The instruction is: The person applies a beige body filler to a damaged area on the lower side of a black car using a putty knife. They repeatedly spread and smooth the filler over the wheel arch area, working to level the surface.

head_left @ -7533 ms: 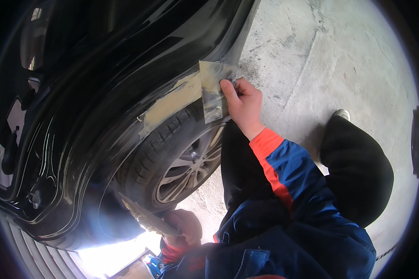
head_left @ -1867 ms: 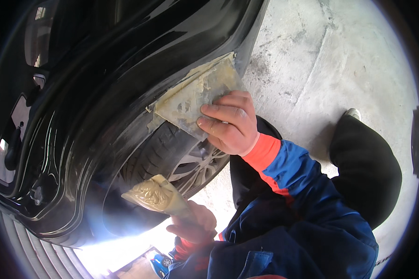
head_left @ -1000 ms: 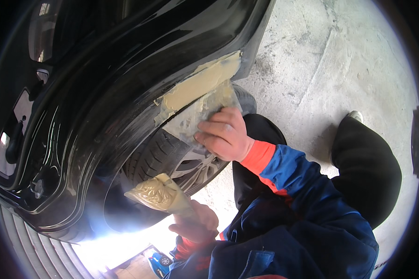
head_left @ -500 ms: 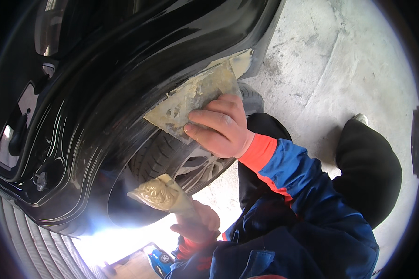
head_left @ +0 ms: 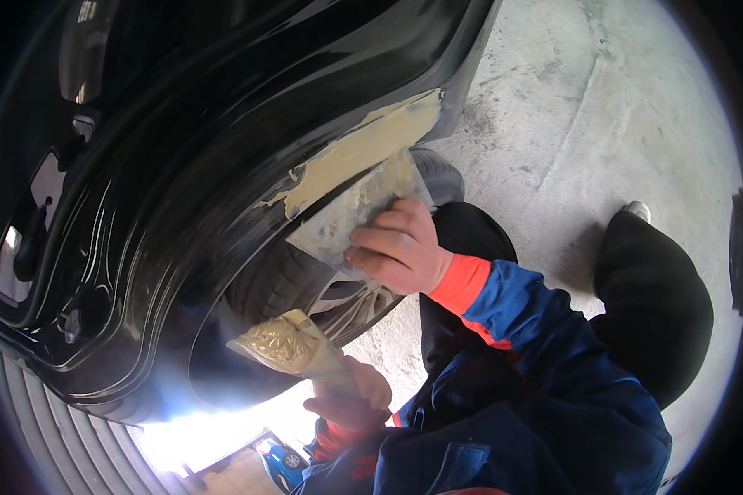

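My right hand (head_left: pixel 400 247) grips a flat, stained spreader (head_left: pixel 326 231), held over the tyre just below a streak of beige filler (head_left: pixel 363 148) on the black car's wheel-arch edge. The filler has ragged edges at its left end. Lower down, my left hand (head_left: pixel 351 394) is closed on the lower end of a flat scraper (head_left: pixel 322 363), which carries a lump of beige paste (head_left: pixel 276 337) on its wide top. Behind both tools are the tyre (head_left: pixel 268 276) and spoked alloy rim (head_left: pixel 347 299), partly hidden.
The black car body (head_left: pixel 140 206) fills the upper left. My dark-trousered knee (head_left: pixel 652 297) is bent on the grey concrete floor (head_left: pixel 570 107) at right. A ribbed shutter (head_left: pixel 45 412) borders a bright opening at lower left, where a blue car (head_left: pixel 281 462) shows.
Over the last seconds, the spreader in my right hand has gone up onto the filler and back down, uncovering a widened, smoother streak. My left hand and the paste have barely moved lately.
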The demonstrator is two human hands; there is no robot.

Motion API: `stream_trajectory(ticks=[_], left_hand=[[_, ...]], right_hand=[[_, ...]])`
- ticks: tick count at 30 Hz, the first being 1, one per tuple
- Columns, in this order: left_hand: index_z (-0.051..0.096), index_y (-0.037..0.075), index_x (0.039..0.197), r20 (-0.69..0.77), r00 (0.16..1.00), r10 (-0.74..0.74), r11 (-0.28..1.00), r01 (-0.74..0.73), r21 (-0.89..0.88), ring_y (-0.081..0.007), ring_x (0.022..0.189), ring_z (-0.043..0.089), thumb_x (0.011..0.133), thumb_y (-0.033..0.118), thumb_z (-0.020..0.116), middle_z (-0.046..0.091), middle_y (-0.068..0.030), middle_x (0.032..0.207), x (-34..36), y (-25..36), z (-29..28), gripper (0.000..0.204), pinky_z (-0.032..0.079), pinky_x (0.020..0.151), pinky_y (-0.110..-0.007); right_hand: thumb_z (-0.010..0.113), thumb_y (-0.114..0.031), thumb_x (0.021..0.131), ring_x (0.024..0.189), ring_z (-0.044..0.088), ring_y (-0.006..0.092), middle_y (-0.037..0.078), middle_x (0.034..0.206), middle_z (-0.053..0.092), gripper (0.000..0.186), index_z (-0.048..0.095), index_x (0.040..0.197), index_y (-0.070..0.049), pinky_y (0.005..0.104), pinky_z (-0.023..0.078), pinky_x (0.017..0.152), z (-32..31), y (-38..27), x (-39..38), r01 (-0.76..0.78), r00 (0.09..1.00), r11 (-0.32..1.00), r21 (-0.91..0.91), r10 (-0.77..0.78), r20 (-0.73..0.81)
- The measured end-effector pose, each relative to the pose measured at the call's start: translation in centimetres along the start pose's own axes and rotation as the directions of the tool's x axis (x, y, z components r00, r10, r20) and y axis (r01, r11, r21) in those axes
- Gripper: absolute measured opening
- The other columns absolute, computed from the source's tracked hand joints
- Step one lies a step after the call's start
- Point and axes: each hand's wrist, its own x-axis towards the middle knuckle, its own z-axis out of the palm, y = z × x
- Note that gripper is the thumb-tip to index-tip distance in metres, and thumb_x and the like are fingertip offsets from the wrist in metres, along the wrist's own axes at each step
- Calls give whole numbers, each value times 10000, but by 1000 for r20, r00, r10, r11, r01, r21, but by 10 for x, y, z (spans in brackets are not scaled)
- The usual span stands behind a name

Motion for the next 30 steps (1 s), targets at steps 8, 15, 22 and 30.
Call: stream_trajectory(ticks=[8,15,22,30], left_hand=[[445,4,1433,4,1000,4,1000,-4,-18,-138,341,383,1009,680,276,388,-52,601,-4,5,-17,816,370,269,-269],[428,-6,1443,10,1000,2,1000,-2,-23,-140,340,387,1006,682,281,391,-56,605,-6,3,-19,827,379,270,-274],[435,-4,1436,29,1000,-2,999,3,-42,-143,342,391,1004,686,284,401,-60,612,-5,1,-21,828,384,276,-273],[412,-1,1449,73,997,14,999,-10,-52,-143,343,379,1005,685,281,408,-65,621,-2,-3,-24,828,376,275,-275]], right_hand=[[784,-77,694,883,570,256,56,1069,655,229,688,901,-104,400,447,724,-9,27,12,-6,994,987,-162,-11,-107],[805,-19,657,883,577,275,44,1042,648,297,679,913,-101,400,463,760,4,34,5,-85,991,996,-23,82,-107],[800,-42,678,894,574,275,46,1045,646,269,671,909,-92,410,461,756,4,28,-16,-95,995,995,30,96,-39],[775,-73,676,918,564,266,48,1064,663,264,665,914,-96,419,451,801,-24,18,-20,-27,999,999,-20,28,38]])
